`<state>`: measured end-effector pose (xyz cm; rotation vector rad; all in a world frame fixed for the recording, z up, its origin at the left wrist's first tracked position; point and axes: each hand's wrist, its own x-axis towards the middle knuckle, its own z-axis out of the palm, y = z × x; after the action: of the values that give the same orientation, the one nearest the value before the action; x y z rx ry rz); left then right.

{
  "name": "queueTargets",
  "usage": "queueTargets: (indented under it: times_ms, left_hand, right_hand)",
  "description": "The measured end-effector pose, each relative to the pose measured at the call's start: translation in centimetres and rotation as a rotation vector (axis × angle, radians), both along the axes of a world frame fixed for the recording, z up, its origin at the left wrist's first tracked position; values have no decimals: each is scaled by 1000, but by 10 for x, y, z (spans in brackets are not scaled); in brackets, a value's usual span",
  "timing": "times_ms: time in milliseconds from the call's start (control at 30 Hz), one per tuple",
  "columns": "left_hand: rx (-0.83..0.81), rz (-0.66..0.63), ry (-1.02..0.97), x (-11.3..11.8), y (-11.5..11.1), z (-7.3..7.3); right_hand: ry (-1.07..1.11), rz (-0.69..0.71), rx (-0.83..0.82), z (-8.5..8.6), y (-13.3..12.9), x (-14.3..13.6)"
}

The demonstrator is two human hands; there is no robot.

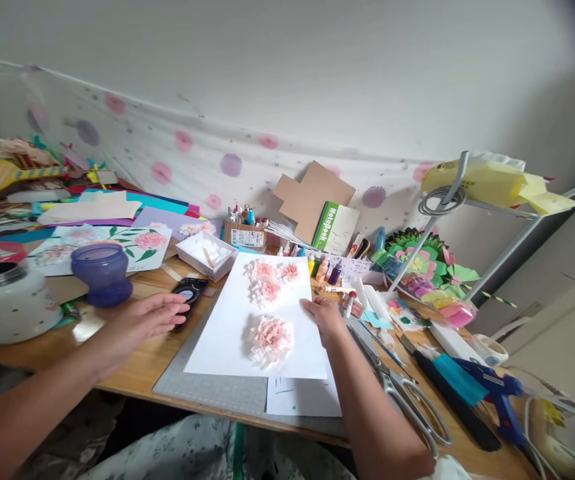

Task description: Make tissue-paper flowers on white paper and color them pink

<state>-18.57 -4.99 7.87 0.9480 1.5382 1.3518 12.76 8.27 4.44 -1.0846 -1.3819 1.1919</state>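
Note:
A white sheet of paper (227,333) lies over a grey mat (207,387), bearing several ruffled pink-and-white paper flowers (270,340). At the sheet's right edge is my right hand (324,317), with the thumb on top and the other fingers mostly hidden; it grips that edge. My left hand (154,317) is off to the left with its fingers stretched out and nothing in them. Just beyond its fingertips sits a black phone (197,287). A second paper (302,400) with small green marks sticks out below the sheet.
To the left stand a purple glass jar (101,277), a white jar (12,303) and flower pictures (150,247). Behind the sheet is a white box (204,257). Scissors (392,380), a black-handled knife (454,397) and a blue glue gun (504,393) lie right, below a metal rack (502,260).

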Motion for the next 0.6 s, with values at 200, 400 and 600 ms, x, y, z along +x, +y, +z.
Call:
queueTargets:
  times_ms: [200,400,600]
  left_hand:
    - [73,-28,-5,-32,-35,32]
    - [191,335,253,-94,-65,69]
    - [201,498,404,-155,-115,69]
  right_hand:
    - [143,60,115,26,-49,-90]
    - [253,263,226,48,-101,-164]
    - [156,624,264,47,-125,-216]
